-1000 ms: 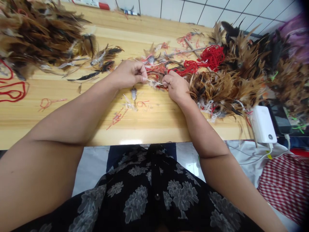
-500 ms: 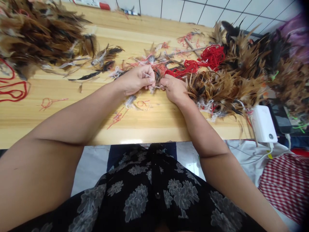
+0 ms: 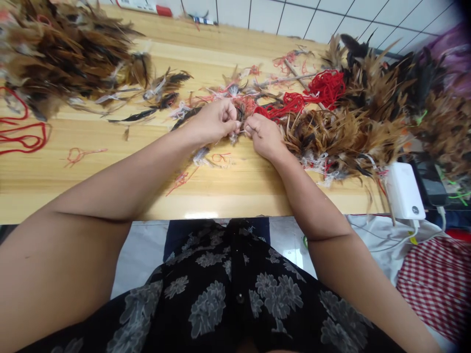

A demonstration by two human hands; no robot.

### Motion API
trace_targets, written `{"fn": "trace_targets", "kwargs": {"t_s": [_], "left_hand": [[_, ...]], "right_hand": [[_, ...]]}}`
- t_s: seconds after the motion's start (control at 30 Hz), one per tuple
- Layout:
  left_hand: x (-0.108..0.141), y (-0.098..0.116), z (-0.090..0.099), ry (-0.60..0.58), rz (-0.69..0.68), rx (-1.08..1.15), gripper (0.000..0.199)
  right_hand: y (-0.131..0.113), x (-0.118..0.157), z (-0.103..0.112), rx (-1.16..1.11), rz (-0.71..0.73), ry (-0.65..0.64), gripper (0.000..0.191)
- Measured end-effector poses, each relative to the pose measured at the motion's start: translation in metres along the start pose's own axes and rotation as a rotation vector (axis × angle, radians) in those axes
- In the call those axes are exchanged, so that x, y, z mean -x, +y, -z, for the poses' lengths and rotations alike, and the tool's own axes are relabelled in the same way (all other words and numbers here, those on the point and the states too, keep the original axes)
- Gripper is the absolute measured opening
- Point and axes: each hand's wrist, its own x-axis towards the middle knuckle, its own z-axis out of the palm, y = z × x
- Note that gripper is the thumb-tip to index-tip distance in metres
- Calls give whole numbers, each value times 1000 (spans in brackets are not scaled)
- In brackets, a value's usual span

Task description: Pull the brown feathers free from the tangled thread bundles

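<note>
Over the middle of the wooden table, my left hand [image 3: 217,120] and my right hand [image 3: 265,135] meet almost fingertip to fingertip, both closed in a pinch. A short bit of thin white string [image 3: 242,131] shows between them; the rest is covered by the fingers. Just behind the fingertips lies a tangle of small feathers and pinkish thread [image 3: 241,109]. Red cord [image 3: 268,112] runs from there to a red heap [image 3: 327,88] at the right. A thick band of brown feathers [image 3: 331,132] lies right beside my right wrist.
Another big pile of brown feathers [image 3: 73,54] fills the table's far left, near a loop of red cord [image 3: 37,142]. Thin sticks [image 3: 294,71] lie behind the hands. A white power bank [image 3: 405,191] with a cable sits at the right front edge. Markers [image 3: 147,7] lie by the tiled wall.
My left fingers have come down and closer to the right hand, and the white loop over them no longer shows. My right hand stays almost in place. The view has shifted slightly.
</note>
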Motion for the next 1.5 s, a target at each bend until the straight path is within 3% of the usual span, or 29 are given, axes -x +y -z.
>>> {"fn": "trace_targets", "kwargs": {"t_s": [0.17, 0.37, 0.57, 0.7, 0.8, 1.07, 1.17, 1.4, 1.5], "left_hand": [[4, 4, -4, -56, -116, -216, 26], [7, 8, -10, 1, -163, -297, 22], [6, 4, -5, -1, -119, -145, 23], [3, 6, 1, -31, -37, -38, 21], [2, 10, 4, -66, -54, 13, 26], [1, 10, 8, -117, -53, 56, 43], [-1, 8, 9, -131, -15, 73, 36], [5, 18, 6, -88, 39, 132, 29], [8, 25, 5, -89, 94, 169, 27]], "right_hand": [[0, 3, -6, 27, -53, 43, 19], [-22, 10, -4, 55, -118, 59, 10], [-15, 8, -5, -107, -74, 181, 28], [-6, 4, -5, -141, -70, 194, 21], [-3, 3, -6, -123, -58, 170, 13], [0, 3, -5, -121, -31, 177, 16], [1, 3, -1, -119, -41, 207, 9], [23, -1, -8, -172, -78, 296, 32], [26, -3, -15, -194, -28, 294, 30]]}}
